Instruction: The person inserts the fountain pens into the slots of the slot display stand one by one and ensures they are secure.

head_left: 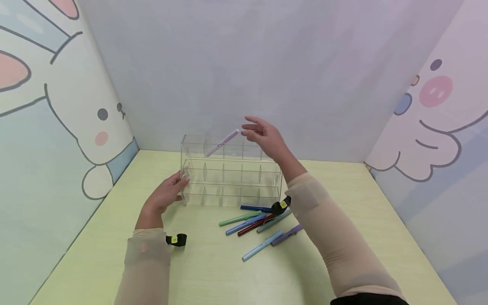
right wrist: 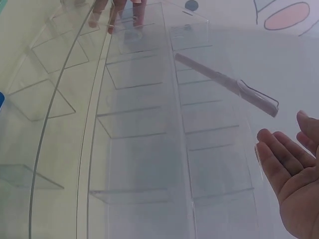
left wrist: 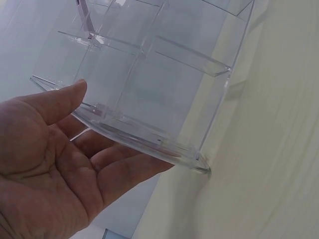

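Firmly, the left hand [head_left: 166,194], nearer of the two, grips the left end of the clear rack [head_left: 232,177], thumb and fingers set around the side panel. The rack stands toward the far edge of the worktop [head_left: 206,262], rather closer to the far left corner. Beyond, the right hand [head_left: 268,137] holds nothing: its fingers are extended and parted, just beside the clip end of the lilac pen [head_left: 223,143]. That pen tilts at the top tier; whether it rests on the rack cannot be told.

The step appears to be the pen's release into that tier. It would go best with a steady left grip, the pen's lower end inside one compartment, and the right fingers well clear of the clip.

Counted from the near side, there are two beige sleeves [head_left: 146,267] and two black wrist cameras [head_left: 176,239]. Seven pens lie on the worktop before the rack: one light blue pen [head_left: 263,245], one purple pen [head_left: 286,235], one dark red pen [head_left: 253,227], one blue pen [head_left: 244,225], one grey-green pen [head_left: 272,223], one green pen [head_left: 238,219] and one navy pen [head_left: 254,208]. Farther stands one rack, three tiers, seemingly five compartments each, with one lilac pen above.
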The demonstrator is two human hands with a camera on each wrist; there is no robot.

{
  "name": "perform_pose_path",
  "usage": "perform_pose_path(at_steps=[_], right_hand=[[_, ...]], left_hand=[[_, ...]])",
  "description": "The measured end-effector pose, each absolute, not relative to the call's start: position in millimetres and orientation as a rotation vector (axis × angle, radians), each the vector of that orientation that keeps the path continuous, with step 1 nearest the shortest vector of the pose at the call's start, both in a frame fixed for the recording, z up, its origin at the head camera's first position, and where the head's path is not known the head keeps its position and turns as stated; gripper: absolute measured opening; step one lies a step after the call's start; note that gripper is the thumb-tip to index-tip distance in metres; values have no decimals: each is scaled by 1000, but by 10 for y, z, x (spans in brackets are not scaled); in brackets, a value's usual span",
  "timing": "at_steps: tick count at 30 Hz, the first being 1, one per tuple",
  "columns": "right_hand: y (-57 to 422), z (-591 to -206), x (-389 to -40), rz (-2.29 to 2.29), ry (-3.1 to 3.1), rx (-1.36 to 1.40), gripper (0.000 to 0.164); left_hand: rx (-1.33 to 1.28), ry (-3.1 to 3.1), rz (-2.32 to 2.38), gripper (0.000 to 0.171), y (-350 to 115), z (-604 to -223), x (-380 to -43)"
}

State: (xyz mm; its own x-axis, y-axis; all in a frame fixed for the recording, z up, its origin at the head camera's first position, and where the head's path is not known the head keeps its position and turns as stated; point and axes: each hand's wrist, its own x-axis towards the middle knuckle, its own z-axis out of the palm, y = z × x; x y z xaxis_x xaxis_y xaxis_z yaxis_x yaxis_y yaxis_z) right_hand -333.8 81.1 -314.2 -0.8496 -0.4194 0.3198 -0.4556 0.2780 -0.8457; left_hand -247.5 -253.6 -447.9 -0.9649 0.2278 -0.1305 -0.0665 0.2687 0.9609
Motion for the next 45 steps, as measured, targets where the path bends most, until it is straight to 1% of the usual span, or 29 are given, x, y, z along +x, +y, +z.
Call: perform_pose_path(at_steps=[4, 8, 13, 25, 29, 33, 38, 45], right_hand=[[1026, -3130, -3298, 1667, -2441, 846, 54], [1274, -3154, -3181, 1716, -2357, 832, 51], [1562, -3242, -2957, 1743, -2295, 814, 51], [2139, -3622, -2380, 1674, -2369, 743, 52], [2261, -3752, -2204, 1628, -2439, 676, 53], [2367, -3796, -2070, 1488, -2564, 617, 52], [2447, -3761, -2011, 1244, -2798, 654, 49], [2484, -3763, -1964, 1101, -3044, 683, 49]], left_hand=[[144, 2301, 1755, 63, -2557, -4461, -2479], [142, 2312, 1743, 63, -2583, -4455, -2479], [118, 2317, 1731, 64, -2610, -4464, -2467], [135, 2299, 1757, 64, -2619, -4484, -2487], [139, 2316, 1730, 65, -2644, -4464, -2472], [155, 2323, 1717, 67, -2639, -4450, -2462], [128, 2343, 1711, 67, -2642, -4439, -2441], [157, 2322, 1724, 67, -2642, -4446, -2456]])
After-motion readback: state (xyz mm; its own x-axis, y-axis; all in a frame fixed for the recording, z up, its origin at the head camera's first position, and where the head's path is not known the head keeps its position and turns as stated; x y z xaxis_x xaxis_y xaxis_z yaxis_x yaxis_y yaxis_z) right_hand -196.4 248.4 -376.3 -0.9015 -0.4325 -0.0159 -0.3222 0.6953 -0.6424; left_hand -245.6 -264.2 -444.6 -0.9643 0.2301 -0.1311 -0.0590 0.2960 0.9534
